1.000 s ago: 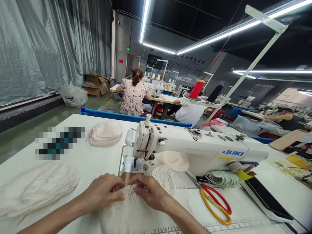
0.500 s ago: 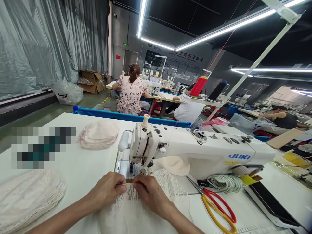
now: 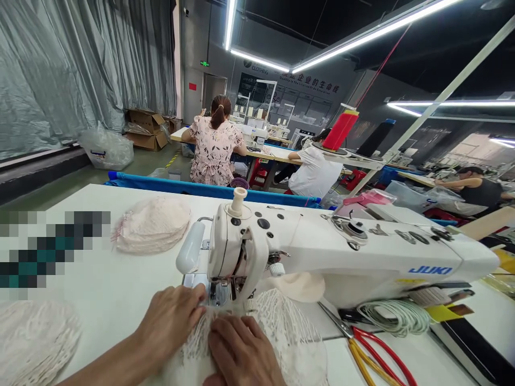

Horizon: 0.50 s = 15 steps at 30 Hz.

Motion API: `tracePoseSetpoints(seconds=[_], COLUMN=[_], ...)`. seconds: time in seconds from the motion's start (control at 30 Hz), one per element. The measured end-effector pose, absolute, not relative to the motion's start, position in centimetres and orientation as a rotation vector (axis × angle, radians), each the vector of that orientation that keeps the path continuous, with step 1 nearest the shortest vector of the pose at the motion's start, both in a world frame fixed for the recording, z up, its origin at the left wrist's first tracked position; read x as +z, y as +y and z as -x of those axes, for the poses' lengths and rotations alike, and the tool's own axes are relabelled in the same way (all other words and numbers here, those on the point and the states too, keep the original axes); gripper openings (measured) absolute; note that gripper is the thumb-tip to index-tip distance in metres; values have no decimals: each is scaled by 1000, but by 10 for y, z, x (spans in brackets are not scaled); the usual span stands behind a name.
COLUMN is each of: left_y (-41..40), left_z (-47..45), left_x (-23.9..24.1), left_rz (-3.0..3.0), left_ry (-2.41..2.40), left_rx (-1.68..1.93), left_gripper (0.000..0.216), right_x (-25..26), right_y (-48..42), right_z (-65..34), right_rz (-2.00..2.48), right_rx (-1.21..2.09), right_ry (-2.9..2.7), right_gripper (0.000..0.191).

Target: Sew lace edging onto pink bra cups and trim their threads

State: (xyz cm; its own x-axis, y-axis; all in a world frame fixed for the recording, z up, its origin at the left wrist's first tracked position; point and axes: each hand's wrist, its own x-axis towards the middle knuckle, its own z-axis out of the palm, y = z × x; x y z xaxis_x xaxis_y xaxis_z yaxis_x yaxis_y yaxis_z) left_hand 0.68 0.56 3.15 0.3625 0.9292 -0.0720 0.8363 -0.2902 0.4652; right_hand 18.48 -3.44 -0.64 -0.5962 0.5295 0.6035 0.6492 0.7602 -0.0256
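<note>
A white sewing machine stands before me, its needle and presser foot over the metal plate. My left hand is closed, thumb and index finger pinching the edge of a white lace fabric just left of the presser foot. Lower down and to the right, my right hand is closed over the same fabric, its fingers bent on the lace; the thumb is mostly hidden. More white fringed lace spreads under the machine arm, to the right of that hand.
Stacked white lace pieces lie at the back left, and another stack at the front left. Red-and-yellow-handled scissors and a coil of pale cord lie right. Beyond a blue cloth trough, people sit at other machines.
My view has moved closer to the machine. The right hand has come down from the fabric's edge at the presser foot onto the lace; the left stays beside the needle area.
</note>
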Motion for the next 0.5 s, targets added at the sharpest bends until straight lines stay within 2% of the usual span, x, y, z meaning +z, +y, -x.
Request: tracePoseSetpoints(seconds=[0.1,0.2,0.3,0.5], left_y=[-3,-11,-12,5], left_z=[-1,2,2,3], left_x=[25,10,-5,-19], left_rz=[-2515,-2848,-2970,-2839], left_ry=[1434,1119,1029,1196], left_rx=[515,775,795,839], left_gripper=[26,25,25,22], right_x=[-4,0,1,5], right_y=[-32,-32,-29,-14], right_z=[-188,-192,-197,-206], right_rz=[920,968,992,1027], right_rx=[-211,-188,-204,-158], right_ry=[-2389,-2412,-2449,-2406], right_gripper=[64,69,63,56])
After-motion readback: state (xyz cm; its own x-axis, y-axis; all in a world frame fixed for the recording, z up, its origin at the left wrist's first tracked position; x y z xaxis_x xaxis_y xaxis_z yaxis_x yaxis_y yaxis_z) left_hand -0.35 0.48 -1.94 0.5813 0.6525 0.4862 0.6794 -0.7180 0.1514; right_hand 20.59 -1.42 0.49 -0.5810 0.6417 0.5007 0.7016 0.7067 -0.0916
